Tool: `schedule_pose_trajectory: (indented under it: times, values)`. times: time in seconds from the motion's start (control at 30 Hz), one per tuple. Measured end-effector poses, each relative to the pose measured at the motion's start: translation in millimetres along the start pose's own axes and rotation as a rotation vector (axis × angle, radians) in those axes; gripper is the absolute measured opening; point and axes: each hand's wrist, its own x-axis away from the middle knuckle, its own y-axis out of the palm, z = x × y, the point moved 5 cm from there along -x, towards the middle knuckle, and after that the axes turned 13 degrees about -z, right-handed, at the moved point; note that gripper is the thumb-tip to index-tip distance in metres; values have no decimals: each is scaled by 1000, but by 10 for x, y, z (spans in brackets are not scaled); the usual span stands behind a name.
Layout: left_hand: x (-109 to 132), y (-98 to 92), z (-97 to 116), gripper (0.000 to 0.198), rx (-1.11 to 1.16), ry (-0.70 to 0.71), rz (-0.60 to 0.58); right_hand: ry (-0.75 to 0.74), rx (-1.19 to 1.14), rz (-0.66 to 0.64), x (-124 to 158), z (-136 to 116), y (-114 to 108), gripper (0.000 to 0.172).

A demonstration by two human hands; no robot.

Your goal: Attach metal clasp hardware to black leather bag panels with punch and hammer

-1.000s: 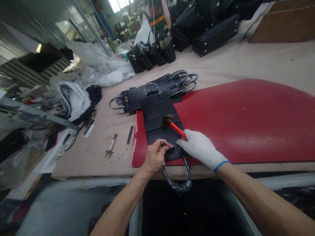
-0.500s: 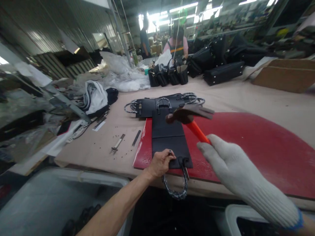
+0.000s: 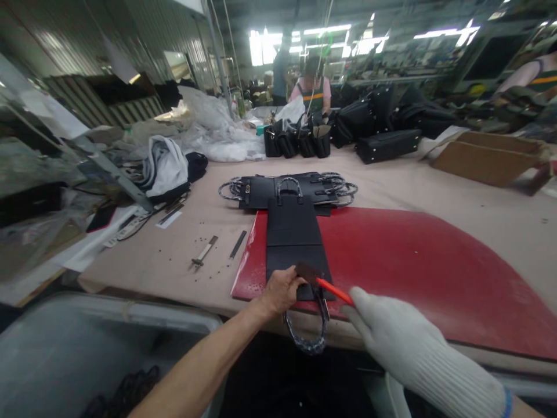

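Note:
A black leather bag panel (image 3: 292,231) lies lengthwise over the left part of a red board (image 3: 391,261). My bare left hand (image 3: 281,290) is closed at the panel's near end, its fingertips pinching a short metal punch that the hammer head now covers. Gloved in white, my right hand (image 3: 389,325) grips a claw hammer (image 3: 335,291) by its orange handle. The hammer head is down right beside my left fingertips; whether it touches the punch cannot be made out. A wrapped bag handle (image 3: 308,346) hangs from the panel over the table edge.
More black bag panels (image 3: 261,190) with wrapped handles lie beyond the board. Left of it are a caliper-like metal tool (image 3: 204,253), a dark metal strip (image 3: 238,244) and tiny dark bits. Black bags (image 3: 298,139) and a cardboard box (image 3: 481,159) stand farther back. A person (image 3: 311,90) works behind.
The hammer has swung down and left from above the panel to my left fingertips, with my right hand lowered. My left hand stays at the panel's near end.

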Motion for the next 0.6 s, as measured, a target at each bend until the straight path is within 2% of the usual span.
schedule_pose_trajectory:
  times: [0.07,0.13,0.2,0.33,0.43,0.5,0.6]
  values:
    - [-3,7,-1,17,-1,14,-9,-28,-57,-7,10,-20,1,28]
    - [-1,11,0,16,3,36,-16,-45,-184,102,45,-39,-85,38]
    - [2,15,-12,16,0,43,-22,-22,-200,133,60,-35,-104,42]
    - [4,36,-63,14,-20,20,-36,7,-49,-55,6,72,78,25]
    - [4,38,-65,15,-35,27,-24,-19,-59,-112,-96,231,155,26]
    - [2,33,-45,17,-41,43,-24,78,-32,-103,-229,416,192,27]
    - [4,20,-4,17,-37,60,-30,311,63,-75,-470,748,308,29]
